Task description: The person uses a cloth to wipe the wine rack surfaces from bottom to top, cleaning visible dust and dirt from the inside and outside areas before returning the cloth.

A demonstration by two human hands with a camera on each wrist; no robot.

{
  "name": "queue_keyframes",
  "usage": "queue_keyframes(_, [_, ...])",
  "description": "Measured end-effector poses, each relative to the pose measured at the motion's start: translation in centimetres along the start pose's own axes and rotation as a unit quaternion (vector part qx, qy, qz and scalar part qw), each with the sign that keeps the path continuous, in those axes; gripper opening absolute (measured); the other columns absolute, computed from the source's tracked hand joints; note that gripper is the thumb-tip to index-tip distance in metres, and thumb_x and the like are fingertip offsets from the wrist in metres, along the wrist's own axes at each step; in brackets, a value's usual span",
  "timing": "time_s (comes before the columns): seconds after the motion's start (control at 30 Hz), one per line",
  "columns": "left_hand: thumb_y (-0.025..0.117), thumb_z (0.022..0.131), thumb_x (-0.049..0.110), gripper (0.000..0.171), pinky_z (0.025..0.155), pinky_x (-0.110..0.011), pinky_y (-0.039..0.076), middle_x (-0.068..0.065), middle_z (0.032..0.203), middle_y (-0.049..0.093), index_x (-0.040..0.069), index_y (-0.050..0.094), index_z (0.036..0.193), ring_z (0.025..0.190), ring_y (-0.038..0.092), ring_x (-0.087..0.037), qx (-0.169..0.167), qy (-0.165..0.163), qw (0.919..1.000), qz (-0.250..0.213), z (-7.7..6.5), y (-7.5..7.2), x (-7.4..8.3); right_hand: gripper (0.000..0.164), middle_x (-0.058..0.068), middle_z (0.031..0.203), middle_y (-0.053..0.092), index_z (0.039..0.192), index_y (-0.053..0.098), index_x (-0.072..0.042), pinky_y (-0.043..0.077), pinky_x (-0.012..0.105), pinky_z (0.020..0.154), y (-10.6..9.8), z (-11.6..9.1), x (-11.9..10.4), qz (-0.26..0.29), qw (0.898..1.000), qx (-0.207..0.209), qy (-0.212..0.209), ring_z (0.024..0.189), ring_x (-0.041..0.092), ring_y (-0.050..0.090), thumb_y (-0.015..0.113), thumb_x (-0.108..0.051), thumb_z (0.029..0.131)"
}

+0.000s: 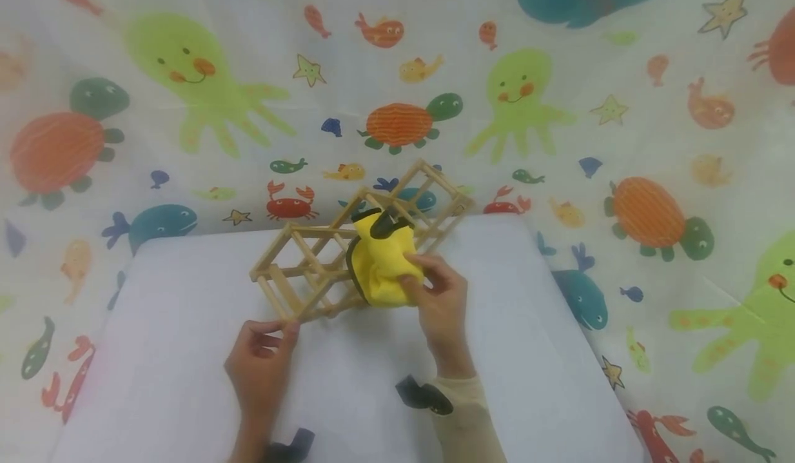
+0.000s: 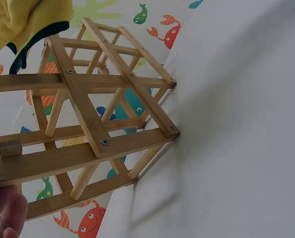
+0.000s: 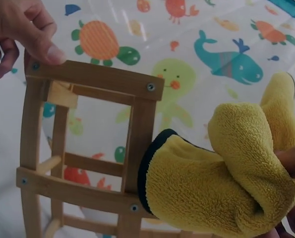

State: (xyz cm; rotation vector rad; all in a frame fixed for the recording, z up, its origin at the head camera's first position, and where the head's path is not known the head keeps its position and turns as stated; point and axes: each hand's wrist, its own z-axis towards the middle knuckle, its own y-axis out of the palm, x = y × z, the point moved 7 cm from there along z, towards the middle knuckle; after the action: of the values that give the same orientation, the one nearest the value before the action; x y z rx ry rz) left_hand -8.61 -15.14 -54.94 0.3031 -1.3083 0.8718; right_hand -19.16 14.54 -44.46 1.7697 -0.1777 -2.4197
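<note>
Left hand [image 1: 263, 352] pinches the wooden rack [image 2: 84, 109] at its 7 o'clock corner; right hand [image 1: 444, 296] pinches yellow cloth [image 1: 384, 270], both toward the bench's [image 1: 528, 352] 12 o'clock. Rack seems stiff, best held by rails; cloth light, soft.

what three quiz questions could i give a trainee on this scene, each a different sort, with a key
1. Multiple choice: what is the main colour of the cloth held in the right hand?
A) red
B) yellow
C) blue

2. True or false: the left hand touches nothing.

3. Fill the gap: the backdrop behind the table is printed with ____ creatures.

Key
1. B, yellow, with a dark edging.
2. False: it grips a corner of the wooden rack.
3. Sea: turtles, crabs, whales and octopuses show on it.
</note>
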Motion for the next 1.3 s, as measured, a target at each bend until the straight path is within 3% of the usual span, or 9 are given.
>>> queue_keyframes(0.27, [0.093, 0.081, 0.013, 0.024, 0.055, -0.014, 0.044, 0.001, 0.08, 0.074, 0.008, 0.072, 0.092, 0.067, 0.062, -0.001, -0.043, 0.086, 0.9952, 0.019, -0.7, 0.5, 1.7, 0.034, 0.007, 0.118, 0.077, 0.12, 0.075, 0.002, 0.066, 0.035, 0.084, -2.7, -0.4, 0.5, -0.035, 0.998, 0.042, 0.014, 0.113, 0.022, 0.073, 0.077, 0.009, 0.087])
queue_keyframes(0.43, [0.087, 0.09, 0.026, 0.039, 0.065, -0.005, 0.046, -0.002, 0.116, 0.077, 0.014, 0.073, 0.124, 0.09, 0.07, -0.012, -0.028, 0.088, 0.9936, 0.065, 2.7, -0.3, 2.5, 0.035, 0.007, 0.119, 0.077, 0.121, 0.075, 0.001, 0.066, 0.033, 0.086, -4.6, -0.5, -0.1, -0.045, 0.997, 0.059, 0.007, 0.113, 0.021, 0.072, 0.079, 0.008, 0.087])
queue_keyframes(0.53, [0.08, 0.097, 0.032, 0.047, 0.075, 0.002, 0.042, -0.004, 0.135, 0.073, 0.023, 0.068, 0.141, 0.109, 0.071, -0.022, -0.051, 0.098, 0.9882, 0.106, 5.3, 0.0, 2.9, 0.035, 0.006, 0.119, 0.078, 0.121, 0.076, -0.001, 0.065, 0.031, 0.086, -5.6, -0.7, -0.4, -0.057, 0.996, 0.072, 0.011, 0.113, 0.02, 0.072, 0.079, 0.007, 0.087])
queue_keyframes(0.6, [0.078, 0.098, 0.032, 0.046, 0.077, 0.003, 0.04, -0.003, 0.135, 0.075, 0.025, 0.068, 0.142, 0.112, 0.071, -0.021, -0.081, 0.11, 0.9832, 0.121, 6.4, 0.4, 3.2, 0.035, 0.006, 0.12, 0.077, 0.122, 0.076, -0.003, 0.065, 0.03, 0.087, -6.2, -0.9, -0.5, -0.065, 0.995, 0.077, 0.02, 0.115, 0.021, 0.072, 0.079, 0.006, 0.088])
queue_keyframes(0.7, [0.078, 0.098, 0.028, 0.038, 0.074, 0.001, 0.041, -0.003, 0.122, 0.081, 0.022, 0.073, 0.135, 0.105, 0.07, -0.003, -0.107, 0.115, 0.9788, 0.132, 7.1, 0.7, 3.4, 0.034, 0.005, 0.123, 0.077, 0.123, 0.076, -0.007, 0.064, 0.03, 0.09, -6.8, -1.3, -0.6, -0.077, 0.993, 0.077, 0.038, 0.117, 0.022, 0.071, 0.079, 0.002, 0.091])
queue_keyframes(0.83, [0.076, 0.1, 0.027, 0.03, 0.069, -0.005, 0.042, -0.002, 0.108, 0.084, 0.019, 0.076, 0.129, 0.094, 0.068, 0.003, -0.1, 0.112, 0.9769, 0.152, 7.1, 0.7, 3.6, 0.032, 0.003, 0.127, 0.076, 0.124, 0.076, -0.013, 0.063, 0.03, 0.096, -7.3, -1.6, -0.6, -0.086, 0.992, 0.075, 0.055, 0.121, 0.023, 0.07, 0.078, -0.002, 0.093])
queue_keyframes(0.97, [0.075, 0.101, 0.028, 0.027, 0.067, -0.006, 0.041, -0.003, 0.101, 0.084, 0.019, 0.076, 0.126, 0.092, 0.073, -0.017, -0.1, 0.12, 0.9744, 0.162, 6.7, 0.6, 3.6, 0.032, 0.003, 0.127, 0.076, 0.123, 0.077, -0.014, 0.062, 0.031, 0.097, -7.5, -1.7, -0.4, -0.084, 0.991, 0.082, 0.057, 0.124, 0.023, 0.069, 0.078, -0.001, 0.093])
queue_keyframes(1.2, [0.079, 0.098, 0.025, 0.024, 0.065, -0.009, 0.042, -0.001, 0.098, 0.084, 0.018, 0.078, 0.121, 0.084, 0.051, 0.022, -0.087, 0.119, 0.9782, 0.146, 4.7, -0.3, 3.2, 0.034, 0.004, 0.125, 0.076, 0.122, 0.077, -0.01, 0.061, 0.031, 0.099, -7.4, -1.9, 0.0, -0.075, 0.993, 0.078, 0.049, 0.123, 0.022, 0.07, 0.08, 0.001, 0.09])
queue_keyframes(1.3, [0.08, 0.097, 0.023, 0.024, 0.063, -0.009, 0.042, -0.002, 0.099, 0.084, 0.018, 0.078, 0.12, 0.081, 0.052, 0.023, -0.085, 0.108, 0.9814, 0.134, 3.7, -0.7, 3.2, 0.035, 0.004, 0.126, 0.076, 0.123, 0.077, -0.011, 0.061, 0.031, 0.099, -7.5, -2.0, 0.2, -0.082, 0.992, 0.078, 0.048, 0.123, 0.022, 0.07, 0.08, 0.001, 0.09])
